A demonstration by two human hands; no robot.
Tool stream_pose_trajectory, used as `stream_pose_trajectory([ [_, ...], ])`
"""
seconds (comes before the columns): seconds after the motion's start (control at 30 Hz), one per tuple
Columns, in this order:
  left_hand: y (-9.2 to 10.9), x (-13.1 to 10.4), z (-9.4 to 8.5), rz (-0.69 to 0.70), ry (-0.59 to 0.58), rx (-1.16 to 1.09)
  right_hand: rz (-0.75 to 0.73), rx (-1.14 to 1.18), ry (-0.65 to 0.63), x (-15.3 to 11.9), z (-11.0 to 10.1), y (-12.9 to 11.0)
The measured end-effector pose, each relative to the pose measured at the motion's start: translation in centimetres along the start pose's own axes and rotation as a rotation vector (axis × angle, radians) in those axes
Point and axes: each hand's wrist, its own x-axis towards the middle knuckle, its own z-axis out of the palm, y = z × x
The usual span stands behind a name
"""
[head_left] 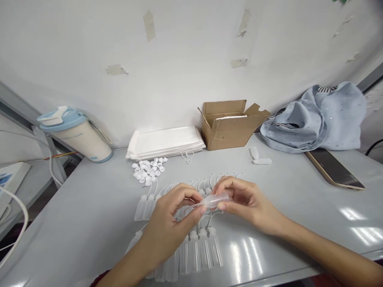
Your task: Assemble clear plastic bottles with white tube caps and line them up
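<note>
Between both hands a small translucent bottle [218, 199] lies sideways above the grey table. My right hand [243, 199] grips its body between thumb and fingers. At the bottle's neck, my left hand [176, 217] pinches the thin tip with thumb and fingertips. Below my hands stretches a row of similar clear bottles [195, 255] with curved thin tubes, partly hidden by my left hand and forearm. More such bottles [145, 207] lie in a row behind my left hand. A pile of small white caps [148, 170] sits farther back on the left.
Stacked white trays or sheets [167, 139] and an open cardboard box [230, 129] stand against the wall. Two small bottles [262, 161] lie right of centre. A phone [335, 167] and blue cloth bag [317, 119] are at right, a tumbler [77, 133] at left.
</note>
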Motion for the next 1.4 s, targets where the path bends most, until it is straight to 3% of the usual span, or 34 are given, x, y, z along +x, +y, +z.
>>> stream_pose_trajectory([
  [0.33, 0.0, 0.0, 0.2, -0.029, -0.022, -0.095, -0.024, -0.221, -0.011, -0.3, 0.3, -0.1],
  [0.53, 0.1, -0.2, 0.4, -0.010, -0.049, -0.134, -0.122, -0.479, -0.061, -0.6, 0.4, 0.3],
  [0.7, 0.0, -0.3, 0.4, 0.014, -0.053, -0.136, -0.170, -0.532, -0.067, -0.7, 0.5, 0.4],
  [1.03, 0.2, -0.1, 0.1, 0.022, -0.042, -0.114, -0.085, -0.393, -0.058, -0.7, 0.8, 0.4],
  [1.27, -0.4, 0.1, -0.1, -0.075, -0.005, -0.144, 0.030, -0.180, -0.071, -0.7, 1.0, 0.2],
  [1.4, -0.2, -0.1, -0.2, 0.105, 0.126, 0.131, 0.144, 0.111, -0.146, -0.3, 1.0, -0.2],
])
